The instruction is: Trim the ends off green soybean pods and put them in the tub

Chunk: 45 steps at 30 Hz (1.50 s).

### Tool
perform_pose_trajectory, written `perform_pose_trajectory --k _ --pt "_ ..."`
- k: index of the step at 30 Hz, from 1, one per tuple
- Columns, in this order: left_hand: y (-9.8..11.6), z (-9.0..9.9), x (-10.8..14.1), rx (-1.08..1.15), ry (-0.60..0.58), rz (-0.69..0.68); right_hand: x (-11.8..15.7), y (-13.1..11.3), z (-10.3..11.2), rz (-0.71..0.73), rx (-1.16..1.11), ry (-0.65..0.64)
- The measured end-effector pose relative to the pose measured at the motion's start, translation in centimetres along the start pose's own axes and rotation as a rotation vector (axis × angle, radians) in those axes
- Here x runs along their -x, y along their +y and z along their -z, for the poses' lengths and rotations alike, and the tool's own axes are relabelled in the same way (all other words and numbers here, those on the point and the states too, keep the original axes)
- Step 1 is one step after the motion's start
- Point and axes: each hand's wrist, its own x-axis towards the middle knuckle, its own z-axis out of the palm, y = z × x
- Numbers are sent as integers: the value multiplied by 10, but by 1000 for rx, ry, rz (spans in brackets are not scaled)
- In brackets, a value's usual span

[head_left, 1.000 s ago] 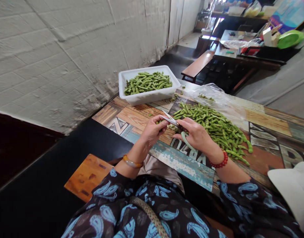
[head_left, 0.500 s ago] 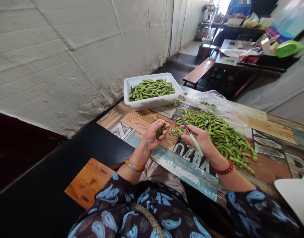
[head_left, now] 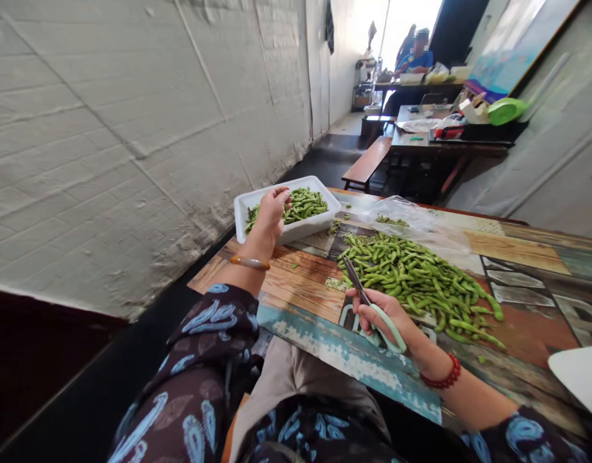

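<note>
My left hand reaches over the near-left part of a white plastic tub filled with green soybean pods. Its fingers are bent and close together, and whatever they may hold is hidden. In my right hand are scissors with pale green handles, their dark blades pointing up and left above the table. Just past the blade tips spreads a large heap of loose soybean pods on the tabletop.
A patchwork-patterned table bears the tub, the heap and a clear plastic bag with trimmings. The white wall stands close on the left. Beyond are a bench, another table with goods and a person in blue.
My left hand has moved forward from above the table's near side to the tub. The scissors have turned in my right hand, showing more of their handles. The view has tilted up.
</note>
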Motion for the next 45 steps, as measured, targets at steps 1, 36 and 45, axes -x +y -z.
perform_pose_trajectory --k 1,36,45 --pt "1 0 -12 -42 -7 -25 -1 1 1 2 -8 -2" --pt "-119 -63 101 -757 -1052 -645 -14 -35 62 141 -42 496" --pt "-112 -66 116 -873 -935 -635 -13 -37 69 206 56 493"
